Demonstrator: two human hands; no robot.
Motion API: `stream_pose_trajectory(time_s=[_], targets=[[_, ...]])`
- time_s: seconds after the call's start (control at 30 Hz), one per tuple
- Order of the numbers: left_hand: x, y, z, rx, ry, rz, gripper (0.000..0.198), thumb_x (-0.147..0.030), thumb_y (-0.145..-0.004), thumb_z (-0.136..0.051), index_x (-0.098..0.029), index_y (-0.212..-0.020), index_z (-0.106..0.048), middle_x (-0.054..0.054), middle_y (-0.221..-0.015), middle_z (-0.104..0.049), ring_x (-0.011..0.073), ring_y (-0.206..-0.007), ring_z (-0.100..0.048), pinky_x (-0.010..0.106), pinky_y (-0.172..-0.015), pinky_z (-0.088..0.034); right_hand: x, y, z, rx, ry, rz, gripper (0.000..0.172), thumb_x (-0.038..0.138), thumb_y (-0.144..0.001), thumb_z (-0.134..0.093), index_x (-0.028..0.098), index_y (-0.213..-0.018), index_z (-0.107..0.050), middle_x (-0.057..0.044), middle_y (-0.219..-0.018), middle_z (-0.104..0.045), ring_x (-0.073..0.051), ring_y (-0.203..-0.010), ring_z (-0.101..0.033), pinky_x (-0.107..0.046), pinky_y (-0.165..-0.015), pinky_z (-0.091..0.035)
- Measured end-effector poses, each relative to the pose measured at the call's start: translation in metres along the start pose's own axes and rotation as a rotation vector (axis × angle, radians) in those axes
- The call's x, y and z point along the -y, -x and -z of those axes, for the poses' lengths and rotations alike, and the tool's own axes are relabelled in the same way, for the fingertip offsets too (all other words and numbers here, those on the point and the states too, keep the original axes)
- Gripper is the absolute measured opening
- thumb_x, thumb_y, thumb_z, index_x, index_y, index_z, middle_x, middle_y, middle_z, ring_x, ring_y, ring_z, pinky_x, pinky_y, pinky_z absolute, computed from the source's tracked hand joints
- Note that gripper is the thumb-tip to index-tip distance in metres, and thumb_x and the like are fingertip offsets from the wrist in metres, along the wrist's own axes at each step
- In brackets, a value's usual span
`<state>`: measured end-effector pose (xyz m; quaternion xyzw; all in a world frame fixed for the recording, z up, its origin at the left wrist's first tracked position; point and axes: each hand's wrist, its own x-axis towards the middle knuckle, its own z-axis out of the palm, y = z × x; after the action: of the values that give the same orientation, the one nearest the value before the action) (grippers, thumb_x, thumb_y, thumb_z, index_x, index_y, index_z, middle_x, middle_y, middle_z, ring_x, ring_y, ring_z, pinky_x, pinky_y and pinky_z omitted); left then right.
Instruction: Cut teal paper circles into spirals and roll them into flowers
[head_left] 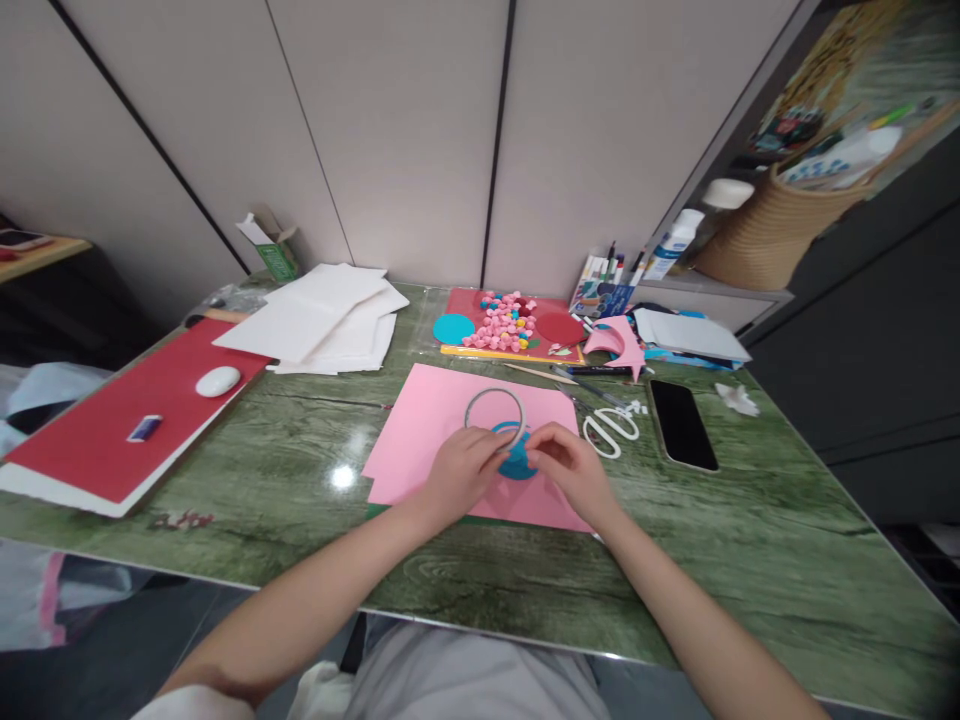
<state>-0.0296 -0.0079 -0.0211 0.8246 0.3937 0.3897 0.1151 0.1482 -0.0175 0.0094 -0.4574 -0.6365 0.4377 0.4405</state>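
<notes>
My left hand [466,468] grips a thin roll of tape [495,391] by its near edge, with the ring tilted up over the paper. Under it lies a round blue paper piece [517,471] on pink sheets [420,430]. My right hand [574,468] is closed in a pinch at the right side of the blue circle. What its fingertips hold, if anything, is too small to make out. White-handled scissors [621,430] rest just right of the pink sheets.
A clear bag [427,310] holds pink pompom-like balls [504,325] and paper circles behind the sheets. A phone [681,425] lies to the right. White papers [315,310] and a red sheet [150,410] with a white mouse [218,381] are at left.
</notes>
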Motion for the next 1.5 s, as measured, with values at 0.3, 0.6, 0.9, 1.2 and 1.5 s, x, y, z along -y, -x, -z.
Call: stream_pose_trajectory(time_s=[0.3,0.6,0.9,1.2,1.5], targets=[[-0.001,-0.002,0.001,0.020,0.042,0.089,0.029,-0.028,-0.084,-0.046,-0.018,-0.109,-0.056,0.006,-0.092,-0.065,0.0154,-0.086,-0.058,0.031,-0.078,-0.046,-0.005,0.002,0.000,-0.082,0.226,0.099,0.026,0.022,-0.082,-0.048,0.024,-0.104,-0.062,-0.005,-0.099,-0.059,-0.015,-0.074,-0.057,-0.030,-0.071,-0.047],[-0.002,0.000,0.001,-0.018,0.014,0.035,0.029,-0.026,-0.084,-0.046,-0.019,-0.110,-0.056,0.006,-0.086,-0.065,0.0144,-0.080,-0.058,0.029,-0.072,-0.047,-0.003,0.001,-0.005,-0.069,0.025,-0.019,0.013,0.022,-0.077,-0.054,0.020,-0.089,-0.059,-0.001,-0.077,-0.059,-0.013,-0.061,-0.055,-0.027,-0.060,-0.044],[0.000,-0.002,0.003,-0.095,-0.016,-0.011,0.027,-0.024,-0.082,-0.050,-0.018,-0.108,-0.056,0.005,-0.086,-0.066,0.0138,-0.079,-0.058,0.028,-0.072,-0.047,-0.005,0.001,-0.003,-0.140,0.227,0.139,0.005,0.018,-0.077,-0.055,0.020,-0.079,-0.060,-0.003,-0.081,-0.058,-0.016,-0.075,-0.054,-0.029,-0.069,-0.043],[0.000,-0.002,0.004,-0.083,-0.090,-0.070,0.025,-0.021,-0.083,-0.047,-0.016,-0.106,-0.056,0.006,-0.082,-0.065,0.0144,-0.075,-0.057,0.029,-0.069,-0.046,-0.010,0.005,-0.005,-0.222,0.763,0.540,0.029,0.015,-0.081,-0.054,0.028,-0.106,-0.060,-0.004,-0.100,-0.063,-0.016,-0.085,-0.058,-0.035,-0.080,-0.037],[0.000,0.001,0.002,-0.041,-0.198,-0.144,0.030,-0.021,-0.084,-0.045,-0.015,-0.113,-0.051,0.005,-0.081,-0.064,0.0146,-0.075,-0.055,0.030,-0.067,-0.042,-0.005,0.008,-0.007,-0.275,0.837,0.522,0.008,0.021,-0.079,-0.058,0.023,-0.085,-0.063,-0.002,-0.083,-0.066,-0.016,-0.080,-0.058,-0.035,-0.077,-0.033]])
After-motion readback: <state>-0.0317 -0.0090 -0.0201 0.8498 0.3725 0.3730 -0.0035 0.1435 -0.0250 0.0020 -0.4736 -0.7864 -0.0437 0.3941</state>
